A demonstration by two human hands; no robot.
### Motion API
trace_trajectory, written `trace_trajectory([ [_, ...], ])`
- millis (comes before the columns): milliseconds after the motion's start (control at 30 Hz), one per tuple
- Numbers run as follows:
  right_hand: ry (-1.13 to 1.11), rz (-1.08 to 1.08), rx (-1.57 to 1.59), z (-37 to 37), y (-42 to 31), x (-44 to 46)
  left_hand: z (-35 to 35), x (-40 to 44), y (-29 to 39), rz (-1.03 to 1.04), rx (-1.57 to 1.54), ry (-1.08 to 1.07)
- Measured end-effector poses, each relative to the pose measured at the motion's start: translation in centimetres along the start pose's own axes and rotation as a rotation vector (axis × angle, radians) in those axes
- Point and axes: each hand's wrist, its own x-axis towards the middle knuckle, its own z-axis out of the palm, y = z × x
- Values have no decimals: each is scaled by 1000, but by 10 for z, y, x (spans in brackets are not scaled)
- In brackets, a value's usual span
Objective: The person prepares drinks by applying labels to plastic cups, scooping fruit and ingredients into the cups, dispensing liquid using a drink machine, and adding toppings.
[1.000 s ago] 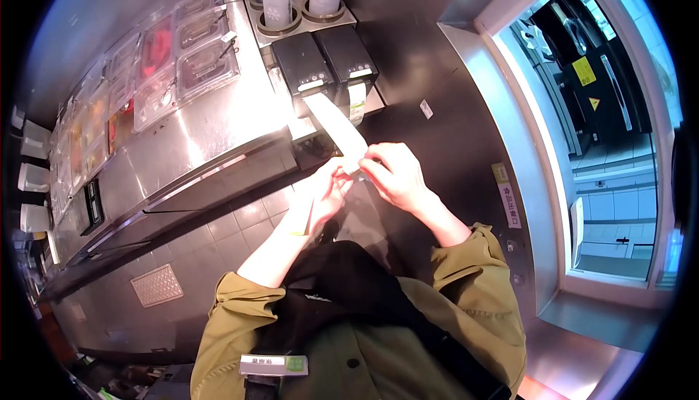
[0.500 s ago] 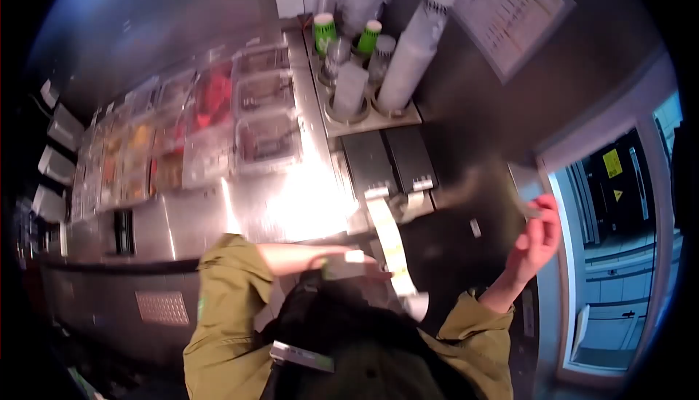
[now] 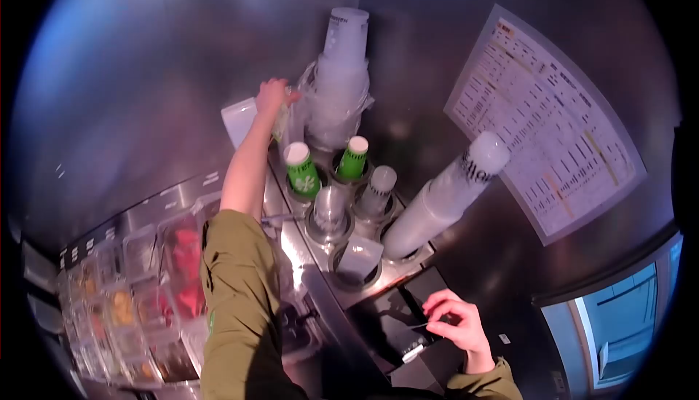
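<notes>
Reaching forward and up, the left hand is now at the back by the wrapped cup stack; a second ago both hands were together on the white label strip below the printers. Left fingers are bent over a pale, see-through item just in front of the white box; cannot tell if this grip is holding it or only touching. The right hand has come in over the black label printers, after being well out to the side half a second ago. Its grip is narrow, thumb and forefinger nearly meeting on a thin sliver, too small to identify. The long strip isn't clear in this view. Between the hands: green cups and a leaning tall cup stack. Judgement: work has split, right keeping the small piece, left busy at the cups end.
</notes>
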Motion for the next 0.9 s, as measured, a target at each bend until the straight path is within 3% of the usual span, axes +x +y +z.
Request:
trace_trajectory([
  [33,39,41,3,2,3,3,14,11,-5,7,31,17],
  [100,99,116,116,8,10,8,27,28,-5,-78,-79,-152],
  [233,140,183,158,11,18,22,-5,40,9,-106,-42,-213],
  [333,179,184,166,12,13,32,-49,45,15,-157,-46,53],
  [433,238,114,259,13,0,50,-107,26,-2,-208,-517,335],
  [533,284,-13,484,32,-25,86,-134,-50,-4,-388,-1690,267],
  [567,281,-57,586,43,-35,99,-139,-83,3,-628,-1971,205],
  [633,232,-172,807,73,-61,127,-152,-157,44,-656,-2399,266],
  [733,186,-330,933,112,-81,141,-187,-234,109,-814,-2239,349],
  [900,138,-328,969,132,-94,102,-221,-303,150,-707,-2211,379],
])
